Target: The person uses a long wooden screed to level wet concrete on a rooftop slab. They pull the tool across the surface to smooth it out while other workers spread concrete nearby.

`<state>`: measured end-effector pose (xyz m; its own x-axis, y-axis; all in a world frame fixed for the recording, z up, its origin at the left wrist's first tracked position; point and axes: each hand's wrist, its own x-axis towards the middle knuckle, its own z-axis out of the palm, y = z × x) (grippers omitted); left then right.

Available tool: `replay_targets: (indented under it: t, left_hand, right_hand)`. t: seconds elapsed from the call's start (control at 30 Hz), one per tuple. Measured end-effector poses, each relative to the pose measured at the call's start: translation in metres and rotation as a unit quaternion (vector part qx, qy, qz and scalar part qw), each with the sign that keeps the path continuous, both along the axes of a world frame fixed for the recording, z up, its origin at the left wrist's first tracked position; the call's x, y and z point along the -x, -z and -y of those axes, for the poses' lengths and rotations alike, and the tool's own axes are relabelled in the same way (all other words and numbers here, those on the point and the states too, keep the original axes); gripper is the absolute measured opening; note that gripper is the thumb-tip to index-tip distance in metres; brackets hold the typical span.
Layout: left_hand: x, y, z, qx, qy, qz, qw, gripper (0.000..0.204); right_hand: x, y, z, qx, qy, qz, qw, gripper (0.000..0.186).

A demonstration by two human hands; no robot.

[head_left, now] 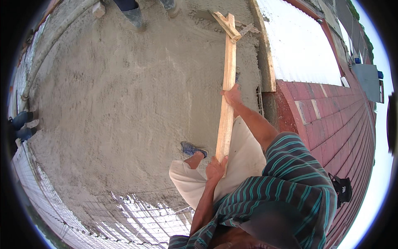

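I hold a long pale wooden plank (228,124) running upright in the head view. My left hand (215,168) grips its near end, and my right hand (231,95) is closed round it around the middle. At the far end, short wood pieces (230,29) are joined across it at angles and rest at the wet grey concrete (116,95) beside a board edge (265,54). My sandal-like dark shoe (190,148) is in the concrete below the plank.
Other people's boots stand at the top (132,16) and left (25,124). Steel mesh (137,216) lies along the bottom. To the right are a white sheet (298,45), sloping red roofing (327,124) and a dark bag (340,186). A hose (49,45) curves at upper left.
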<state>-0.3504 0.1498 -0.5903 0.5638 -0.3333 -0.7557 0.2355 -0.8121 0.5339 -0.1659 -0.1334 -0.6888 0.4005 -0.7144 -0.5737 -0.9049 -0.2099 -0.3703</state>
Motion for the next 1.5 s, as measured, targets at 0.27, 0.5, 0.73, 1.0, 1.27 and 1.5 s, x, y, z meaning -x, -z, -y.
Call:
replay_targets:
  t: [0.27, 0.5, 0.73, 1.0, 1.27, 1.5]
  left_hand:
    - [0.065, -0.099, -0.114, -0.048, 0.059, -0.029, 0.997, 0.072]
    - [0.091, -0.140, -0.117, -0.144, 0.013, -0.060, 0.988, 0.072]
    - [0.057, -0.095, 0.093, 0.010, -0.078, -0.035, 0.996, 0.067]
    - [0.095, -0.129, 0.167, 0.098, -0.159, -0.245, 0.951, 0.063]
    - [0.243, -0.188, 0.098, 0.145, -0.073, -0.404, 0.900, 0.057]
    - [0.267, -0.213, 0.024, 0.179, 0.208, -0.702, 0.658, 0.043]
  right_hand:
    - [0.098, -0.063, -0.117, -0.034, 0.047, 0.034, 0.998, 0.075]
    - [0.119, -0.091, -0.132, -0.145, 0.108, 0.028, 0.983, 0.073]
    - [0.009, -0.088, 0.041, -0.079, -0.020, 0.102, 0.991, 0.074]
    - [0.039, -0.066, 0.101, -0.021, -0.139, 0.024, 0.990, 0.082]
    - [0.222, -0.135, 0.047, -0.064, -0.058, 0.002, 0.996, 0.077]
    - [0.327, -0.227, -0.032, -0.092, -0.066, -0.070, 0.991, 0.075]
